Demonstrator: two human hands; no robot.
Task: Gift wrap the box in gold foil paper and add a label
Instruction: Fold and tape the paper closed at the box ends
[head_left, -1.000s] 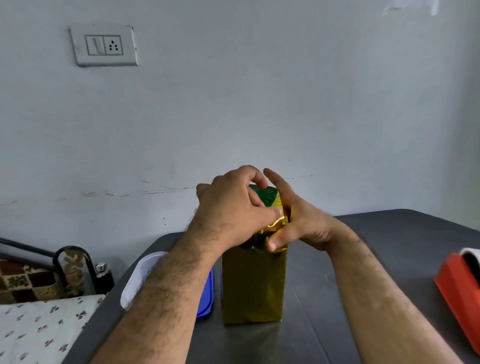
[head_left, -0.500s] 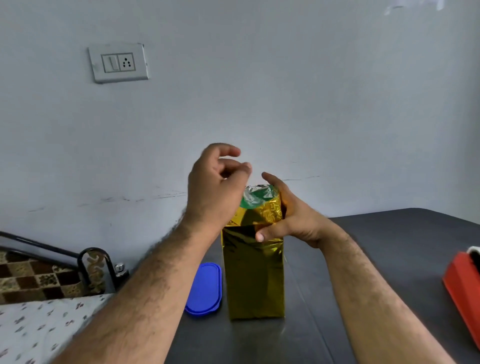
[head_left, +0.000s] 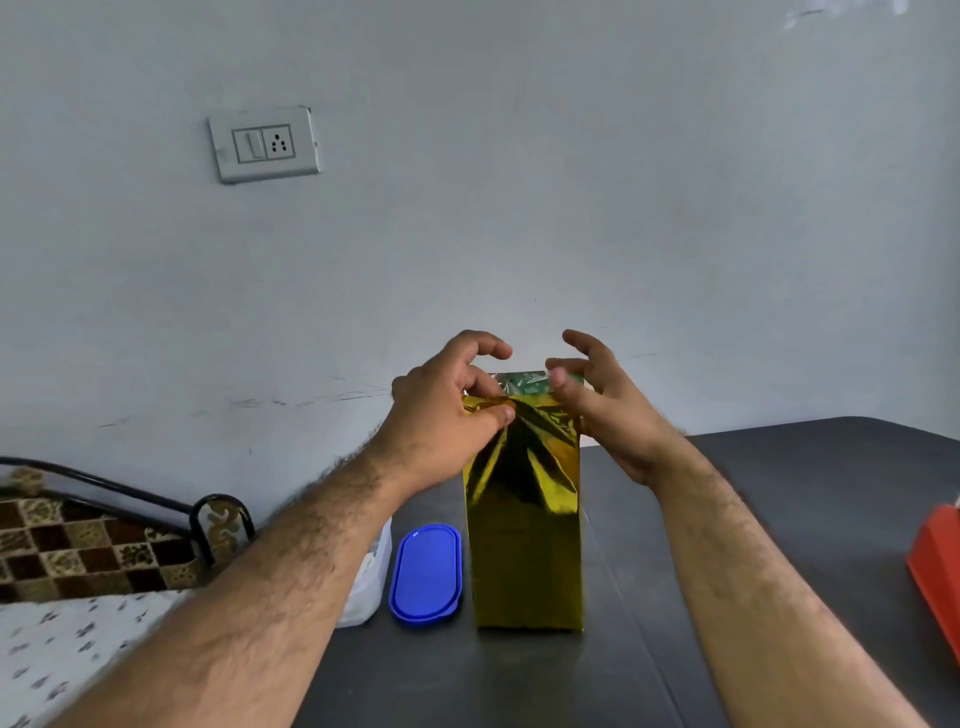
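Note:
A tall box wrapped in gold foil paper (head_left: 524, 545) stands upright on the dark table (head_left: 779, 519). Its top end is still open, and the green box top (head_left: 524, 383) shows above the foil. My left hand (head_left: 447, 415) grips the foil at the upper left corner, thumb pressing the front fold. My right hand (head_left: 602, 410) is at the upper right corner, fingertips pinching the foil edge near the top. The foil's front face is creased into a fan of folds below the hands. No label is visible.
A blue oval lid (head_left: 426, 571) lies flat left of the box, beside a clear white container (head_left: 371, 582) partly hidden by my left forearm. A red object (head_left: 935, 566) sits at the right table edge. A bed with patterned cloth (head_left: 78, 540) is at the left.
My left hand came off the box top, lifted, then came down to the upper left corner. My right hand shifted from the front to the upper right corner. The camera tilted down a little.

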